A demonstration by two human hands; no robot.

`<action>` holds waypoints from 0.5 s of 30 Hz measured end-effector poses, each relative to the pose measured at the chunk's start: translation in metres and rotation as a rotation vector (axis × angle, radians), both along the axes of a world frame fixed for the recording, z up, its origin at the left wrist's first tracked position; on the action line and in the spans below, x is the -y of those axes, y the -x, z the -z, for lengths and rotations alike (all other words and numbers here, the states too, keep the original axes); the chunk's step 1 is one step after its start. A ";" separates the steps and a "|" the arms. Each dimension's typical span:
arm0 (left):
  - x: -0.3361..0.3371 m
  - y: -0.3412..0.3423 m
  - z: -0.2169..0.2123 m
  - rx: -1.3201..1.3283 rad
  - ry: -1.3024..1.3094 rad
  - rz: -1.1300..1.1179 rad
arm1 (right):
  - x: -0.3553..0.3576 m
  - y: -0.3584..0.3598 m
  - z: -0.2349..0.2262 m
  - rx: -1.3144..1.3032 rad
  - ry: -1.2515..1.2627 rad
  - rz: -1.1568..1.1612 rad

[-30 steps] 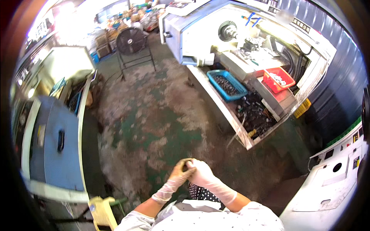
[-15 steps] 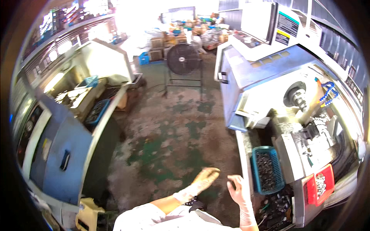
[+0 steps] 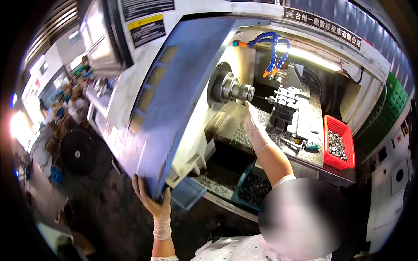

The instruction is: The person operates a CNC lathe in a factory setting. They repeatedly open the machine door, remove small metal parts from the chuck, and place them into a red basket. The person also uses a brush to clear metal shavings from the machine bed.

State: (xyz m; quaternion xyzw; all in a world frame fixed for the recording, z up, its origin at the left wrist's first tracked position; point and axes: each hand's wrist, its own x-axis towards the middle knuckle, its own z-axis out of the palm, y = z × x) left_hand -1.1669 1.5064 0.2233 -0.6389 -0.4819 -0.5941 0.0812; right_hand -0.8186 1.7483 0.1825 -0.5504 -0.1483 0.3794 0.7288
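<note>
My left hand [image 3: 152,202], in a white glove with darkened fingers, grips the lower edge of the blue lathe door [image 3: 174,104], thumb on one side and fingers on the other. My right hand [image 3: 254,126], also gloved, reaches inside the lathe. Its fingers are drawn together, fingertips just under the front end of the metal chuck [image 3: 237,90]; anything between them is too small to make out. Right of this hand stands the tool slide [image 3: 285,104], strewn with metal shavings.
Blue coolant hoses [image 3: 273,48] with orange nozzles hang above the slide. A red basket [image 3: 346,163] of small metal parts sits at the right, near a green-handled tool [image 3: 310,148]. Below lies a teal basket [image 3: 239,193] with dark pieces. A black fan [image 3: 78,152] stands far left.
My view has turned right and come close to the lathe. My left hand has taken hold of the door edge. My right hand has moved from over the floor to the chuck.
</note>
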 end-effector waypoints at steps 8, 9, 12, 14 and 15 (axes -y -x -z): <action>0.000 0.031 0.005 -0.295 -0.100 0.046 | -0.058 -0.050 0.006 0.147 -0.051 0.160; -0.002 0.032 0.009 -0.283 -0.104 0.054 | -0.060 -0.050 0.013 0.239 -0.128 0.195; -0.005 0.035 0.014 -0.272 -0.109 0.084 | -0.067 -0.067 0.020 0.351 0.022 0.143; -0.006 0.035 0.015 -0.267 -0.109 0.107 | -0.070 -0.076 0.035 0.083 -0.131 0.172; -0.005 0.037 0.016 -0.269 -0.113 0.101 | -0.063 -0.055 0.023 0.003 -0.165 0.206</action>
